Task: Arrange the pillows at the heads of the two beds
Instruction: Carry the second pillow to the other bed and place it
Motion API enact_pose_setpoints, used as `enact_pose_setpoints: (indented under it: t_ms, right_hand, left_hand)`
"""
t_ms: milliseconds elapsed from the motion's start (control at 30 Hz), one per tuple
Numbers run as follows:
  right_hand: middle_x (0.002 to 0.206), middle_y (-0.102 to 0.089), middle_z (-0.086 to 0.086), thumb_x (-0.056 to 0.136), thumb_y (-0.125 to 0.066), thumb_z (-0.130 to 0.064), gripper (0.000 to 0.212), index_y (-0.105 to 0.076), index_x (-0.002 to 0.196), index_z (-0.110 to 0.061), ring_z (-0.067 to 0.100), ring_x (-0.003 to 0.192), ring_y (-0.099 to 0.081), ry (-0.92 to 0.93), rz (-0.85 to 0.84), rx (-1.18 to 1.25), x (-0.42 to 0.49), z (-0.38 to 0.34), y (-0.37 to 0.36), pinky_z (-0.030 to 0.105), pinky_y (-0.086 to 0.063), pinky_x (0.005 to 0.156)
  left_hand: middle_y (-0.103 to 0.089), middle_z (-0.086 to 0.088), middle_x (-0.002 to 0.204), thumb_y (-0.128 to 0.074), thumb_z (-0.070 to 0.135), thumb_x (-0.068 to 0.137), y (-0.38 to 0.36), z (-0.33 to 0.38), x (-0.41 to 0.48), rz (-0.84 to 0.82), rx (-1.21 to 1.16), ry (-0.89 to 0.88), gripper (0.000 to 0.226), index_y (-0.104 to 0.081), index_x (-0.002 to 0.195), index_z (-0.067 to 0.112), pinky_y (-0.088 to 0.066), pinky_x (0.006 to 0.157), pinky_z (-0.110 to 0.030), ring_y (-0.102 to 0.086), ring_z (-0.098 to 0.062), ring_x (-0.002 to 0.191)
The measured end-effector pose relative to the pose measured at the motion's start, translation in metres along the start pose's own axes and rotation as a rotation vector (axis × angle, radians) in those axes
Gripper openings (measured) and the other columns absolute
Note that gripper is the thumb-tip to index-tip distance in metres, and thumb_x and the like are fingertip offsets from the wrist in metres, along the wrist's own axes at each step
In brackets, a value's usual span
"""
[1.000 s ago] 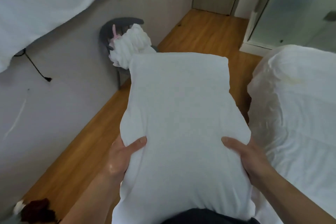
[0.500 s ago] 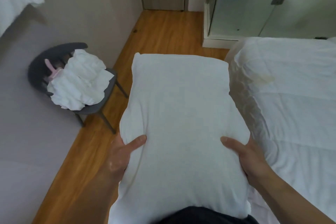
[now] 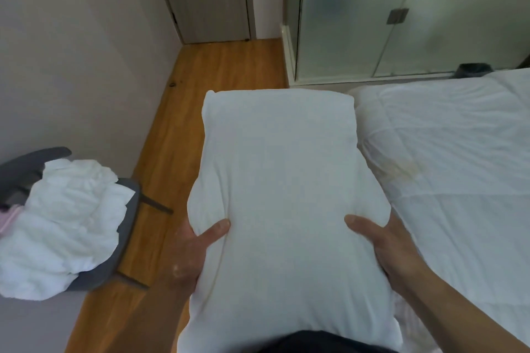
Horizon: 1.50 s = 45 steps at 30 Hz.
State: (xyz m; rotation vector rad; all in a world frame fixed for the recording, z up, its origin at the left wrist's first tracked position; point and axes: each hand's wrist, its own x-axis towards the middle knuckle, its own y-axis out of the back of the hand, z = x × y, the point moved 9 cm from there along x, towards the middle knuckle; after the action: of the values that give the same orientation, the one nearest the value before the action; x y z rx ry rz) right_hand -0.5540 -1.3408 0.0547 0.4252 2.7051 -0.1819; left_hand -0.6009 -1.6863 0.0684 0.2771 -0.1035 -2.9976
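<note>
White pillow (image 3: pixel 282 195) was gripped lengthwise before the chest, left hand (image 3: pixel 190 252) and right hand (image 3: pixel 385 246) clamped on its sides, thumbs on top, beside the bed (image 3: pixel 459 166).

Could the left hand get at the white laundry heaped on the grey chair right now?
Probably not yet: the left hand is gripping the pillow. The white laundry lies unobstructed on that side, though.
</note>
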Motion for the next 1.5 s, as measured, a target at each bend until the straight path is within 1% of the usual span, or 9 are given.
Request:
enact_pose_setpoints:
  t_ms: [67, 167, 300, 533, 733, 1067, 1233, 1400, 1500]
  right_hand:
    - [0.117, -0.080, -0.002, 0.081, -0.080, -0.011, 0.056, -0.066, 0.133, -0.023, 0.024, 0.108, -0.075, 0.012, 0.037, 0.007, 0.035, -0.014, -0.005, 0.055, -0.055, 0.100]
    - [0.117, -0.080, -0.001, 0.081, -0.080, -0.011, 0.057, -0.065, 0.134, -0.021, 0.023, 0.107, -0.076, 0.036, 0.097, 0.013, 0.089, -0.040, -0.013, 0.051, -0.056, 0.098]
    - [0.112, -0.082, 0.000, 0.078, -0.081, -0.012, 0.052, -0.069, 0.128, -0.019, 0.026, 0.105, -0.077, 0.047, 0.201, 0.011, 0.148, -0.077, -0.021, 0.050, -0.058, 0.094]
    - [0.099, -0.083, -0.003, 0.080, -0.080, -0.010, 0.040, -0.073, 0.117, -0.020, 0.022, 0.091, -0.079, 0.071, 0.368, 0.040, 0.232, -0.123, -0.027, 0.039, -0.058, 0.076]
    - [0.105, -0.083, -0.001, 0.079, -0.081, -0.013, 0.044, -0.072, 0.121, -0.022, 0.024, 0.096, -0.079, 0.041, 0.435, 0.104, 0.333, -0.141, -0.020, 0.050, -0.060, 0.089]
    - [0.103, -0.083, -0.001, 0.078, -0.082, -0.013, 0.042, -0.073, 0.118, -0.020, 0.022, 0.093, -0.079, 0.013, 0.493, 0.197, 0.509, -0.220, 0.011, 0.040, -0.058, 0.081]
    - [0.104, -0.083, 0.001, 0.073, -0.085, -0.018, 0.047, -0.073, 0.118, -0.018, 0.028, 0.098, -0.078, -0.026, 0.568, 0.216, 0.570, -0.246, 0.027, 0.049, -0.059, 0.090]
    - [0.099, -0.083, -0.001, 0.078, -0.082, -0.013, 0.040, -0.073, 0.117, -0.017, 0.025, 0.093, -0.078, -0.012, 0.703, 0.254, 0.636, -0.275, 0.037, 0.040, -0.058, 0.078]
    - [0.094, -0.083, -0.004, 0.081, -0.080, -0.010, 0.036, -0.072, 0.115, -0.017, 0.015, 0.080, -0.079, 0.000, 0.798, 0.286, 0.675, -0.295, 0.034, 0.035, -0.056, 0.071]
  left_hand:
    - [-0.048, 0.020, 0.131, -0.082, 0.029, 0.078, -0.013, 0.002, 0.046, -0.035, 0.021, 0.002, 0.086, -0.036, 0.151, 0.025, -0.034, 0.101, -0.020, -0.050, -0.004, 0.120]
    - [-0.044, 0.013, 0.139, -0.079, 0.024, 0.082, -0.028, -0.002, 0.127, -0.068, 0.001, 0.063, 0.090, -0.029, 0.157, 0.021, -0.029, 0.107, -0.031, -0.042, -0.013, 0.126]
    - [-0.058, 0.007, 0.142, -0.091, 0.064, 0.042, -0.063, 0.018, 0.220, -0.205, -0.042, 0.158, 0.127, -0.040, 0.153, 0.030, -0.038, 0.115, -0.050, -0.056, -0.025, 0.130]
    - [-0.079, 0.018, 0.106, -0.093, 0.067, 0.022, -0.127, 0.052, 0.344, -0.379, -0.063, 0.220, 0.106, -0.064, 0.120, 0.040, -0.057, 0.084, -0.033, -0.074, -0.013, 0.100]
    - [-0.069, 0.008, 0.131, -0.093, 0.066, 0.036, -0.191, 0.079, 0.459, -0.410, -0.001, 0.200, 0.123, -0.051, 0.146, 0.031, -0.046, 0.109, -0.051, -0.066, -0.022, 0.118]
    - [-0.073, 0.005, 0.127, -0.093, 0.065, 0.035, -0.318, 0.125, 0.636, -0.480, 0.074, 0.192, 0.119, -0.056, 0.142, 0.028, -0.051, 0.104, -0.050, -0.069, -0.023, 0.115]
    - [-0.074, 0.005, 0.123, -0.094, 0.061, 0.036, -0.385, 0.138, 0.711, -0.578, 0.076, 0.214, 0.115, -0.057, 0.140, 0.029, -0.052, 0.103, -0.050, -0.069, -0.024, 0.114]
    - [-0.077, 0.004, 0.117, -0.096, 0.060, 0.029, -0.459, 0.149, 0.794, -0.713, 0.074, 0.254, 0.118, -0.059, 0.137, 0.029, -0.055, 0.097, -0.050, -0.072, -0.026, 0.110]
    - [-0.081, 0.010, 0.105, -0.098, 0.051, 0.032, -0.510, 0.166, 0.849, -0.841, 0.062, 0.245, 0.098, -0.065, 0.122, 0.031, -0.063, 0.075, -0.030, -0.078, -0.017, 0.096]
